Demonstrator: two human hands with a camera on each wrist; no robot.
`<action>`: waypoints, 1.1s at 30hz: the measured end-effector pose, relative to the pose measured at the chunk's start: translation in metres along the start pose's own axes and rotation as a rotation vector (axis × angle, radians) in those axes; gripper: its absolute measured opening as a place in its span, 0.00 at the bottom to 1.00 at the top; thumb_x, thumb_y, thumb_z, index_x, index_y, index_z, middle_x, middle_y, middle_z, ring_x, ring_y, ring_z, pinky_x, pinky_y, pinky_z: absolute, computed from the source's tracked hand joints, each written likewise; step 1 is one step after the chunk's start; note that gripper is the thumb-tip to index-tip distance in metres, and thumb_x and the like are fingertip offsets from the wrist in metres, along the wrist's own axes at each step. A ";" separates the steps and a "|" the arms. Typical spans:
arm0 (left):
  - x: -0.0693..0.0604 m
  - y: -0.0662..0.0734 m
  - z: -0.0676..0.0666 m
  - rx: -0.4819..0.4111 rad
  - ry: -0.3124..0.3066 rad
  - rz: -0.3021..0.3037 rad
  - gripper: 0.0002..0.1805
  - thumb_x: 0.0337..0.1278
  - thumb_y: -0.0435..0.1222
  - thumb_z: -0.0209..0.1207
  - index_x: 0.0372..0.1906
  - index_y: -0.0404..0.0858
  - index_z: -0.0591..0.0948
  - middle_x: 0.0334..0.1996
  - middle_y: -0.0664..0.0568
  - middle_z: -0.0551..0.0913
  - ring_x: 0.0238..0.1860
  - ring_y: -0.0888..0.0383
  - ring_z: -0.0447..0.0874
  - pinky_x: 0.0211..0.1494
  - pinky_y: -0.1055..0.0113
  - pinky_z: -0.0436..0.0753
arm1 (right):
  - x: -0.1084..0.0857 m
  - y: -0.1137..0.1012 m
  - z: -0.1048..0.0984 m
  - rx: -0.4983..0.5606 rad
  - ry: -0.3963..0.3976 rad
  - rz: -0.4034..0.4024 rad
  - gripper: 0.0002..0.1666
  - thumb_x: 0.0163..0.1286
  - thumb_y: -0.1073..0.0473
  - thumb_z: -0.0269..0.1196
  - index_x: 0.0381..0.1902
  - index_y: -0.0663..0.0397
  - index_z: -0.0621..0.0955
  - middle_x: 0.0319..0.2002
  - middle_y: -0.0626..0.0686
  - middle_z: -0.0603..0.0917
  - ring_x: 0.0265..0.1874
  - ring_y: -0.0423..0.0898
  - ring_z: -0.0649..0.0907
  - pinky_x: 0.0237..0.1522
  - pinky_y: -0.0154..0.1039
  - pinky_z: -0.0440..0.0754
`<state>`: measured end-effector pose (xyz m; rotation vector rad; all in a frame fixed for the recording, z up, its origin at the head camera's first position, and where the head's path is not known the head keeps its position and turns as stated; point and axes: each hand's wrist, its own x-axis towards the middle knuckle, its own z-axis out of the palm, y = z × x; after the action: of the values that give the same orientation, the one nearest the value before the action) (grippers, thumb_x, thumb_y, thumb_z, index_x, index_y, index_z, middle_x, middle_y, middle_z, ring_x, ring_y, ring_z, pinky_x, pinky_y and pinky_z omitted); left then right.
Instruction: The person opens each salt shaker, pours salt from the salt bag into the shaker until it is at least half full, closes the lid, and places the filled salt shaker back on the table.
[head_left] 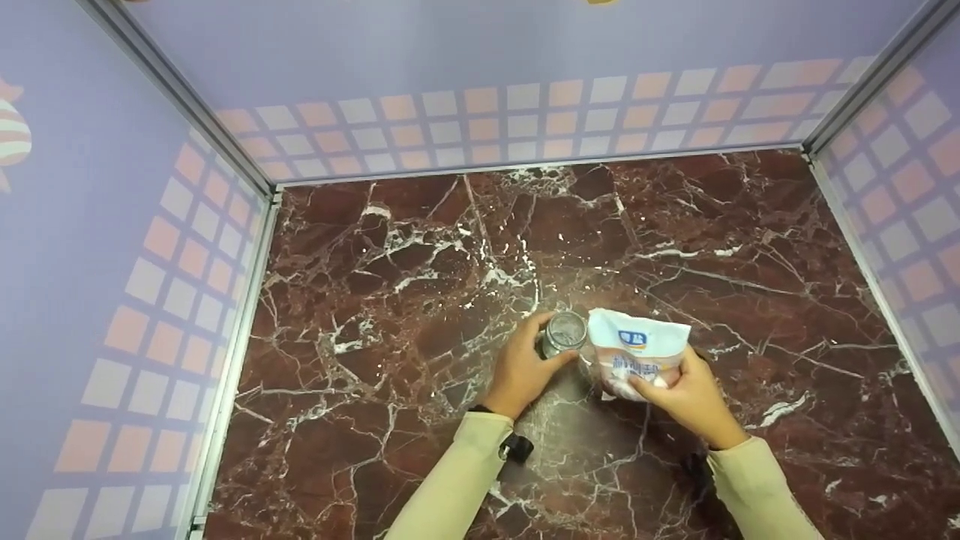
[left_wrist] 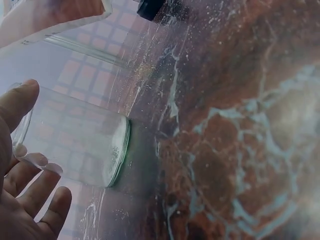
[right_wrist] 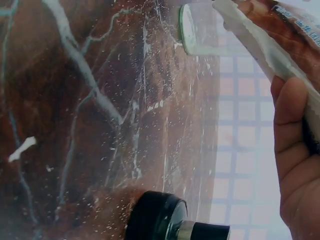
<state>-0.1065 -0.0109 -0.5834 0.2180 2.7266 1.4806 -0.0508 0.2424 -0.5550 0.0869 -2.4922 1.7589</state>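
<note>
My left hand (head_left: 523, 367) curls round a clear glass jar (head_left: 565, 331) that stands upright on the table. In the left wrist view the thumb and fingers are at the jar's rim, and white grains cover its bottom (left_wrist: 117, 152). My right hand (head_left: 694, 397) grips a white and brown printed salt packet (head_left: 639, 349), thumb on its front. The packet is just right of the jar, its upper left corner near the rim; in the left wrist view it stands higher than the jar. Whether anything leaves the packet cannot be seen.
White grains and crumbs (head_left: 495, 277) lie scattered over the dark red marbled table (head_left: 360, 450). A black cap-like piece with a narrower stem (right_wrist: 155, 217) rests on the table in the right wrist view. Purple checked panels (head_left: 480, 90) enclose the back and both sides.
</note>
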 end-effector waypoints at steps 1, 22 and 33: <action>0.000 0.000 0.000 -0.006 -0.001 -0.005 0.42 0.48 0.52 0.76 0.70 0.51 0.74 0.64 0.54 0.80 0.60 0.57 0.82 0.64 0.61 0.79 | 0.001 -0.001 0.001 -0.017 -0.007 0.006 0.35 0.49 0.76 0.79 0.55 0.64 0.78 0.42 0.53 0.87 0.35 0.38 0.86 0.37 0.30 0.86; -0.002 -0.001 0.004 -0.078 0.013 0.022 0.39 0.50 0.47 0.77 0.68 0.43 0.75 0.62 0.48 0.82 0.59 0.50 0.83 0.64 0.57 0.80 | 0.010 0.001 -0.006 -0.182 -0.132 -0.002 0.41 0.55 0.59 0.81 0.66 0.55 0.76 0.45 0.56 0.90 0.36 0.41 0.86 0.37 0.33 0.84; -0.002 -0.001 0.004 -0.096 0.010 0.025 0.39 0.50 0.46 0.77 0.68 0.44 0.75 0.61 0.48 0.82 0.57 0.54 0.82 0.63 0.60 0.80 | 0.014 -0.015 -0.009 -0.245 -0.161 0.011 0.40 0.56 0.60 0.80 0.64 0.57 0.76 0.47 0.57 0.89 0.42 0.47 0.86 0.43 0.35 0.84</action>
<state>-0.1046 -0.0086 -0.5862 0.2431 2.6619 1.6183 -0.0624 0.2454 -0.5365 0.2042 -2.8049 1.4905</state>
